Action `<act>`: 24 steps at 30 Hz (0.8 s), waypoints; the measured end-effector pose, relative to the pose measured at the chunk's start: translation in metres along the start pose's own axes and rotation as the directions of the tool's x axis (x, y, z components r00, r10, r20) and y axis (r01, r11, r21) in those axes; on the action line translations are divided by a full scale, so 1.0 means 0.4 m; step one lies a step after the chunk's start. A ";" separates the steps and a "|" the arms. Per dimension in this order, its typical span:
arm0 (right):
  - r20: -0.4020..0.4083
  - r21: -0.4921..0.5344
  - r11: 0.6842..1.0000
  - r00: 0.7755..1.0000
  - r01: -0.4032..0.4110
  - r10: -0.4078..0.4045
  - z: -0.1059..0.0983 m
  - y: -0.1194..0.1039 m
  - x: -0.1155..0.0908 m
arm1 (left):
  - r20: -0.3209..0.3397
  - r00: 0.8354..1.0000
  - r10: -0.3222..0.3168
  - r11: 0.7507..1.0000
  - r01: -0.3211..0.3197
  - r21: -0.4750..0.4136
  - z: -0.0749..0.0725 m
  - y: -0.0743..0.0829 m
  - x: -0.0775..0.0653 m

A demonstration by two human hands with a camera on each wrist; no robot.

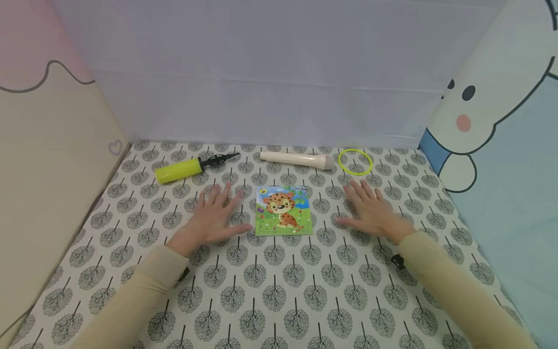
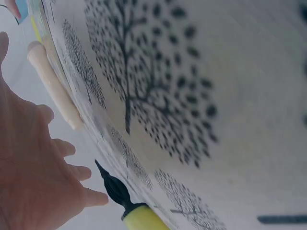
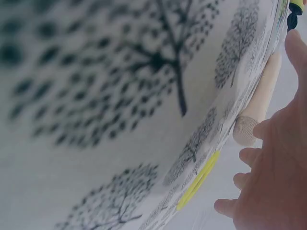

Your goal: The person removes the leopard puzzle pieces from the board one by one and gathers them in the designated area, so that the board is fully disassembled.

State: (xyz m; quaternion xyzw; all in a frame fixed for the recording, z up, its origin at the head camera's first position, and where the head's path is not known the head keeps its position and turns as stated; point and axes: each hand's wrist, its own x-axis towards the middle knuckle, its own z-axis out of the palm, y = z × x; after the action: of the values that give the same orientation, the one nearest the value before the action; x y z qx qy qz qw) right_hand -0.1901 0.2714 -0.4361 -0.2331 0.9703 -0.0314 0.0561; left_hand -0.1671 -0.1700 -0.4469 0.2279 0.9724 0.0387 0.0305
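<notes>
Head view, picture board: we see the picture board [image 1: 284, 211], printed with a leopard, lying flat on the patterned cloth [image 1: 294, 291], between the two hands.
Hands: our left hand [image 1: 213, 215] is at nine o'clock from the board and our right hand [image 1: 370, 211] at three, well apart, fingers spread, holding nothing; we cannot tell whether either touches the cloth.
Board's handling: we judge it light, thin and fairly stiff, perhaps a little slick on its face; a bend or a knocked corner seems the main harm.
Board's hold: we would favour its side edges at nine and three o'clock, thumbs towards six; being so flat, it may need a fingertip under the rim.
Board's room: bare cloth spreads widest at six o'clock; the microphone [image 1: 296, 159] lies near twelve, the ring [image 1: 355, 162] at two, the pump [image 1: 178, 171] between nine and ten, and the back wall [image 1: 261, 106] stands beyond twelve.
Left wrist view, pump and microphone: the hand sits at eight o'clock, fingers straight, with the pump's nozzle at seven and the microphone at ten; we cannot make out the board.
Right wrist view, ring and microphone: the hand sits at four o'clock, fingers parted, the ring at five, the microphone near three.
</notes>
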 end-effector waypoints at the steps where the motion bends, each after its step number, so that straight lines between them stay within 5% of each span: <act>1: -0.006 0.012 1.000 1.000 0.006 -0.006 0.001 -0.004 0.006 | 0.001 1.000 0.015 1.000 -0.015 0.001 0.003 0.005 0.001; 8: -0.081 0.018 0.996 0.993 0.089 -0.087 0.005 -0.033 0.059 | -0.004 0.995 0.097 0.995 -0.097 -0.032 0.008 0.042 0.004; 15: -0.065 0.049 0.990 0.989 0.135 -0.132 -0.002 -0.085 0.106 | 0.029 0.989 0.146 0.987 -0.143 -0.079 0.018 0.088 0.010; 24: -0.060 0.161 0.977 0.989 0.143 -0.135 0.004 -0.156 0.185 | -0.023 0.976 0.216 0.966 -0.217 -0.140 0.008 0.123 0.012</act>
State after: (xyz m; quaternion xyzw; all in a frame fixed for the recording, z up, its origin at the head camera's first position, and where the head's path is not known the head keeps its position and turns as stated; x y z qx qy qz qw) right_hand -0.2274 0.1821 -0.4393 -0.2940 0.9468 -0.1213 0.0491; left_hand -0.1495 -0.1238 -0.4459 0.3299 0.9366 0.1119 0.0384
